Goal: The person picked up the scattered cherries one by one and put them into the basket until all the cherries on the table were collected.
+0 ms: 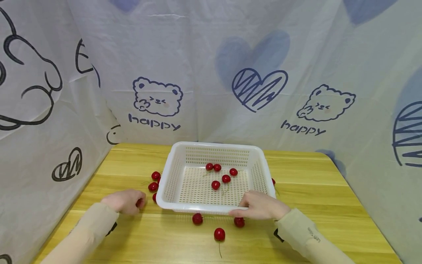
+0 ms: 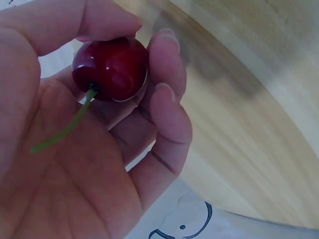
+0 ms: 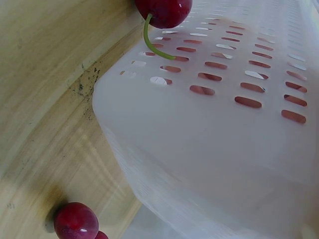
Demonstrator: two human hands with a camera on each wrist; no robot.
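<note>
My left hand [image 1: 125, 201] is over the table left of the basket. In the left wrist view it pinches a dark red cherry [image 2: 110, 68] between thumb and fingers, with the green stem hanging toward the palm. A white plastic basket [image 1: 207, 208] with slotted walls stands mid-table. At its front right, my right hand [image 1: 263, 205] grips the rim, thumb outside and fingers over the inner side. Several cherries, one of them a front cherry [image 1: 215, 185], lie on the basket floor. Just below the right hand, another cherry [image 1: 239, 222] rests by the basket's front wall.
In front of the basket lie two more cherries, one near the wall [image 1: 197, 219] and one closer to me [image 1: 219, 234]. Several cherries [image 1: 153, 187] sit along its left side, and one cherry [image 1: 273, 181] shows at its right. A printed cloth [image 1: 211, 91] hangs behind the wooden table [image 1: 313, 190].
</note>
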